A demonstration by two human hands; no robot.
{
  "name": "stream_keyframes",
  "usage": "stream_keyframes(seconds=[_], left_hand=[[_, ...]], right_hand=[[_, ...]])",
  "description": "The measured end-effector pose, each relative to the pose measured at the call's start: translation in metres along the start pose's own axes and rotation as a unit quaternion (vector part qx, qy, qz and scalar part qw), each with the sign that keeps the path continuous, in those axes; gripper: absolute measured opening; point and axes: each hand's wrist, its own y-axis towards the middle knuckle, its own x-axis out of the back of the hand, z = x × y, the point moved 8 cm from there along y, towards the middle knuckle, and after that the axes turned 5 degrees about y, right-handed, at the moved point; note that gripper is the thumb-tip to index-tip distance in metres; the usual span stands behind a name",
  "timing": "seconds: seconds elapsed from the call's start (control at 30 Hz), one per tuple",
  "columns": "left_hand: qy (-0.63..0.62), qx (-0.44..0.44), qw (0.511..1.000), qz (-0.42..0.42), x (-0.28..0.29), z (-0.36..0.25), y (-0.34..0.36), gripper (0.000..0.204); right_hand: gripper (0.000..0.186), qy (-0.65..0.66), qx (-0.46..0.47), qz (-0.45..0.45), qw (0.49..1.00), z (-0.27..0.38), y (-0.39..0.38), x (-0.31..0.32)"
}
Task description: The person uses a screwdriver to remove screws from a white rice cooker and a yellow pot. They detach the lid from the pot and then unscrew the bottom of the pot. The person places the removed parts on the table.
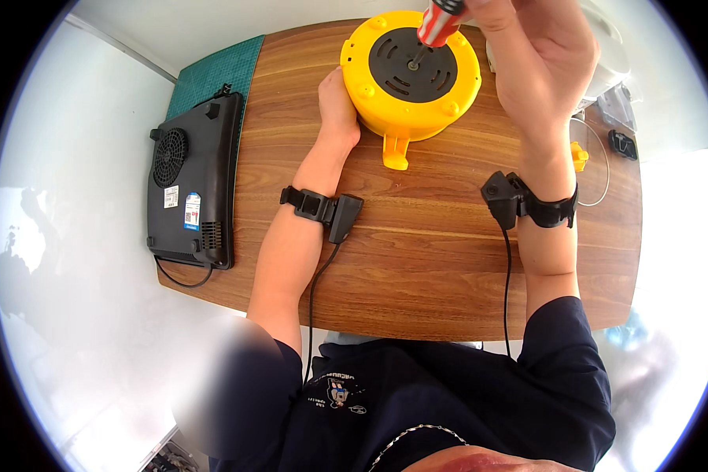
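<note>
A round yellow appliance housing [397, 118] lies on the wooden table, its black slotted centre plate [401, 82] facing up and a yellow tab jutting out on the near side. My left hand [338, 106] grips the housing's left side; its fingertips are hidden behind the rim. Above the housing, my right hand [539, 63] is closed around a screwdriver [436, 27] with a red, white and black handle. The screwdriver is tilted, and its metal shaft reaches down to the middle of the black plate. The top of its handle is cut off by the picture's edge.
At the left, a black induction cooker [193, 185] lies with its vented underside up, partly over a green cutting mat [212, 75]. At the right are a white appliance [610, 59], a clear plastic box [617, 110], a small black part [623, 145] and a yellow piece [580, 156].
</note>
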Motion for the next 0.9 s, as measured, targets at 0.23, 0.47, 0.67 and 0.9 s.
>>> stream_keyframes(seconds=[0.23,0.47,0.67,0.9], left_hand=[[0.000,0.004,1.000,-0.001,-0.007,-0.004,-0.003,0.020],[0.005,0.001,1.000,0.001,0.001,0.001,0.001,0.020],[-0.003,-0.003,1.000,-0.001,-0.003,-0.004,-0.003,0.021],[-0.007,-0.007,1.000,0.007,-0.002,0.000,0.001,0.020]], right_hand=[[0.032,-0.149,0.031,0.126,0.980,0.007,0.009,0.010],[0.033,-0.085,0.016,-0.014,0.996,-0.001,-0.003,0.002],[0.033,-0.208,0.057,0.118,0.969,0.007,0.006,0.010],[0.036,-0.025,0.035,-0.044,0.998,-0.003,-0.003,-0.007]])
